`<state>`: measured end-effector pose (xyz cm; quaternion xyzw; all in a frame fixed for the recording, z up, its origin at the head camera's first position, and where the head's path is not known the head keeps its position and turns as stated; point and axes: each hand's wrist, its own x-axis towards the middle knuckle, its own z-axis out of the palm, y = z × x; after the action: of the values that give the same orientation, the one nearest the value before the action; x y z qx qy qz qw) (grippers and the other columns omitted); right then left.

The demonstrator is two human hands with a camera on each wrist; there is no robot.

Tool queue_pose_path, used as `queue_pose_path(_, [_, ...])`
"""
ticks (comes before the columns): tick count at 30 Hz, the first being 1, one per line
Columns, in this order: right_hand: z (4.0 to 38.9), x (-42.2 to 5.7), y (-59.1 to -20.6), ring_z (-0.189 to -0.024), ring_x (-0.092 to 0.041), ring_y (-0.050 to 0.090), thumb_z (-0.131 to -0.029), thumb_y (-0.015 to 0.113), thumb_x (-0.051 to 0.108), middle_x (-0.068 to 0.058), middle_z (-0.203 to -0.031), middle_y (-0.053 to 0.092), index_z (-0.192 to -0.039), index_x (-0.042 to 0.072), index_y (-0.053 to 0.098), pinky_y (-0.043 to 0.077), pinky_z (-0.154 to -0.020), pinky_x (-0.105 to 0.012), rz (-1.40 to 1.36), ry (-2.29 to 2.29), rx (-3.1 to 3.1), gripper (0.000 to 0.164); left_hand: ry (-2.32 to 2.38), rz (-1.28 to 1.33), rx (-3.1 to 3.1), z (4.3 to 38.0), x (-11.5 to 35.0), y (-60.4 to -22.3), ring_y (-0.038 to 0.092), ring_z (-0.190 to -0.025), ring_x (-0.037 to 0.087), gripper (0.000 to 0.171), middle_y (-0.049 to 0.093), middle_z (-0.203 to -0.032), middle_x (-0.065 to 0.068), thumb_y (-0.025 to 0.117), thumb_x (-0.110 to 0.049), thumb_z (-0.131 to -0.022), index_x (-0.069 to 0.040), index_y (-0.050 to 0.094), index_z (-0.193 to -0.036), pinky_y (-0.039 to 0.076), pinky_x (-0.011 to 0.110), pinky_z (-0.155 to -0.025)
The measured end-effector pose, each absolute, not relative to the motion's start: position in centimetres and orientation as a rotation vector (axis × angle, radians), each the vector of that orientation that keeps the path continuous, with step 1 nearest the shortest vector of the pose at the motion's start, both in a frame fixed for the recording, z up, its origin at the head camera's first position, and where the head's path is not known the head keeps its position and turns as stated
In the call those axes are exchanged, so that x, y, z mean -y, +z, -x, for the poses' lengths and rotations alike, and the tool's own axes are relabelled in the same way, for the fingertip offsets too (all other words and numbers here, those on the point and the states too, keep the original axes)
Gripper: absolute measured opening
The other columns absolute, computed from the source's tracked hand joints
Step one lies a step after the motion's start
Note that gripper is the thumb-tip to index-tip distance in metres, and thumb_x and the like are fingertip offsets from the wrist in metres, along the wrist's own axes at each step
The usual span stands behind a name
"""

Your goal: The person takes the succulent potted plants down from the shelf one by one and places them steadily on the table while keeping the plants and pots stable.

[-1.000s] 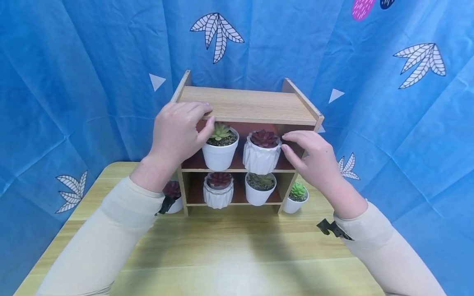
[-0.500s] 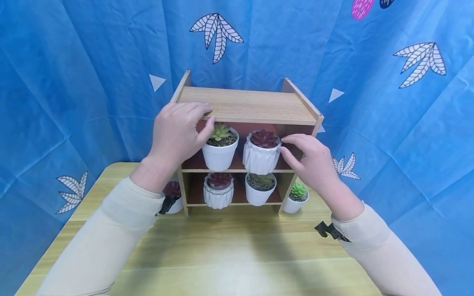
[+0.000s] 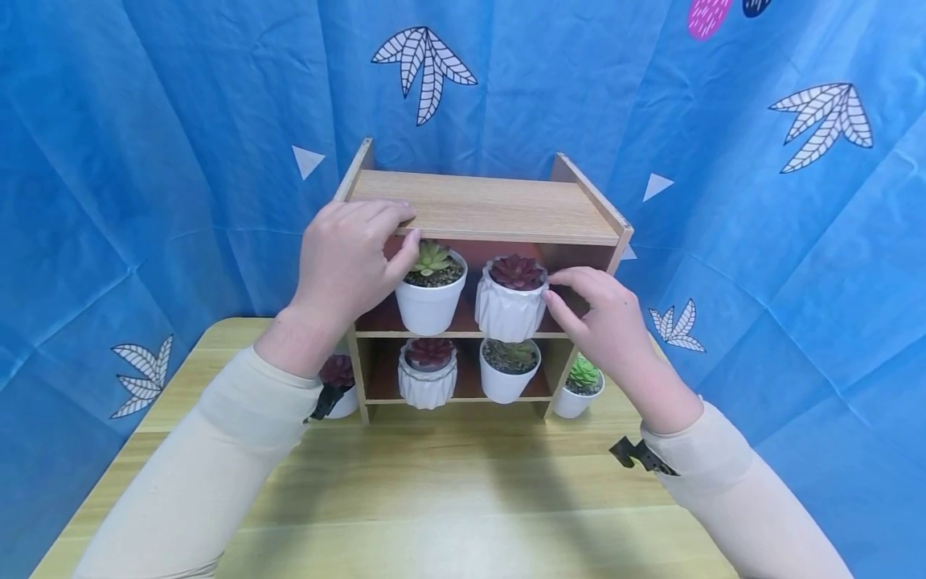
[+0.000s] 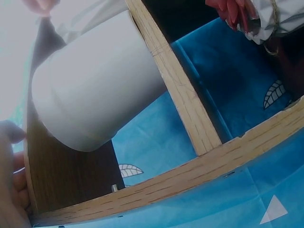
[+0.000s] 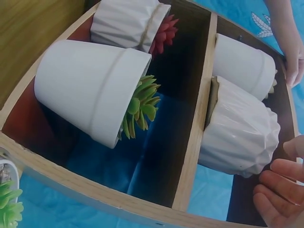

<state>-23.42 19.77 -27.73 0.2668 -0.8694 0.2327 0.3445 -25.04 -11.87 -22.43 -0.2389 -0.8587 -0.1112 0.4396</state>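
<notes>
A small wooden shelf [image 3: 499, 205] holds potted succulents on two levels. My left hand [image 3: 354, 249] grips the front left of its top board, fingers on top and thumb below the edge. Just below that thumb, a smooth white pot [image 3: 430, 305] with a green succulent stands on the upper level. Beside it is a faceted white pot [image 3: 510, 314] with a dark red succulent. My right hand [image 3: 604, 314] has its thumb and fingertips right at this pot's right side near the rim; in the right wrist view the fingers [image 5: 280, 185] are loosely bent beside it.
On the lower level stand a faceted pot [image 3: 428, 384] with a red succulent and a smooth pot [image 3: 510, 382] with a green one. More potted succulents flank the shelf: bright green [image 3: 581, 386] at right, dark red [image 3: 338, 371] at left. A blue curtain [image 3: 492, 96] hangs behind the table [image 3: 434, 482].
My right hand has shifted slightly left and down, its fingertips closing in on the faceted pot's rim. The left hand and the pots have stayed where they were.
</notes>
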Motion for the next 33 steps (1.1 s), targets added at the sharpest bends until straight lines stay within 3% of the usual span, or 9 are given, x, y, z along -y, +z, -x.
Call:
queue_pose_path(20, [23.9,-19.7,-28.4,-0.108,-0.030,0.066,-0.093,0.072,0.018,-0.012,-0.113,0.072,-0.112,0.004,0.072,0.053,-0.089,-0.050,-0.608,0.649,2.303,0.023,-0.270,0.594,2.142,25.2,11.9,-22.4,0.070,-0.105,0.030,0.037,0.073,-0.115,0.011,0.060,-0.035,-0.096,-0.008,0.073,-0.117,0.054,0.045,-0.089])
queue_pose_path(33, [23.8,-19.1,-28.8,-0.107,-0.032,0.067,-0.092,0.074,0.030,-0.016,-0.126,0.065,-0.129,0.002,0.061,0.053,-0.093,-0.050,-0.533,0.740,2.442,0.048,-0.277,0.592,2.144,24.9,11.9,-22.5,0.069,-0.107,0.030,0.037,0.073,-0.117,0.011,0.060,-0.035,-0.096,-0.008,0.073,-0.117,0.053,0.045,-0.091])
